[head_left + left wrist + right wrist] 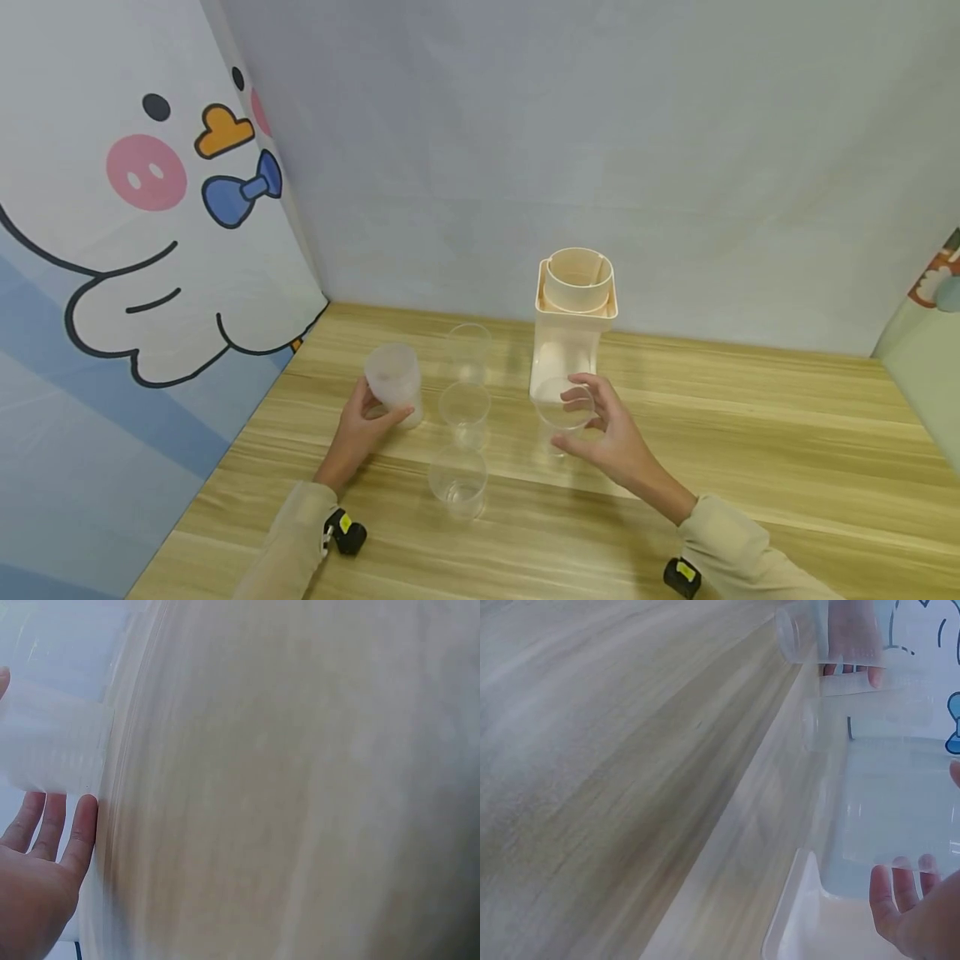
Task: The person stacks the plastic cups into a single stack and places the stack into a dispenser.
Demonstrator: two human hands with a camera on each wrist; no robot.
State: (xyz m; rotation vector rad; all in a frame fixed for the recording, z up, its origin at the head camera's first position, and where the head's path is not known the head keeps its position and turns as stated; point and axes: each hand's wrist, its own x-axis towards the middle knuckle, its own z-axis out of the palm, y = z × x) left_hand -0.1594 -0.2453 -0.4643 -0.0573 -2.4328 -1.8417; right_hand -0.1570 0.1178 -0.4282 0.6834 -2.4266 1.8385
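My left hand [367, 425] grips a stack of frosted plastic cups [394, 379] from its near side, at the left of the table. In the left wrist view, the fingertips touch the lower part of this stack [52, 742]. Around a clear plastic cup [564, 408] curve the thumb and fingers of my right hand [611, 433]. That cup is upright, just in front of a cream-coloured holder [573, 333] with a round open top. Between the hands, three clear cups [465, 408] stand in a row running away from me.
The wood-grain table [750, 433] reaches back to a pale cloth wall [585, 150]. At the left hangs a cloth with a cartoon bird [172, 250]. Small black devices [348, 533] are strapped to both wrists.
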